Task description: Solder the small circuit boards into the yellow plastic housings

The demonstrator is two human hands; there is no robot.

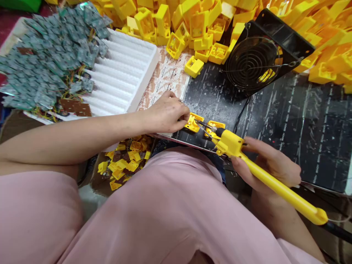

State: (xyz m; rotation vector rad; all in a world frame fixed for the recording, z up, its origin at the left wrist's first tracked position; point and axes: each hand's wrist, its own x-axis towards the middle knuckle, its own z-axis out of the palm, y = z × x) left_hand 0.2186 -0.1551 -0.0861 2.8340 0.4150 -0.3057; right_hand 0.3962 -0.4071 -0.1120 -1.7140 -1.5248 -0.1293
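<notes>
My right hand (268,165) is wrapped round a yellow soldering gun (232,142), whose dark tip and thin side tube reach left. My left hand (170,113) pinches the near side of a small yellow plastic housing (193,122) lying open side up on the black bench top. The gun's tip is at this housing's inside; whether it touches cannot be made out. Just right of it lies a second yellow housing (217,126), partly behind the gun's nozzle. My fingertips partly cover the left edge of the first housing.
A black fan (251,60) with a wire guard stands behind. Yellow housings (194,22) are heaped along the back. At left, a white ribbed foam tray (123,69) bears many grey-blue wired panels (46,62). Below the bench edge sits a box of yellow parts (126,163).
</notes>
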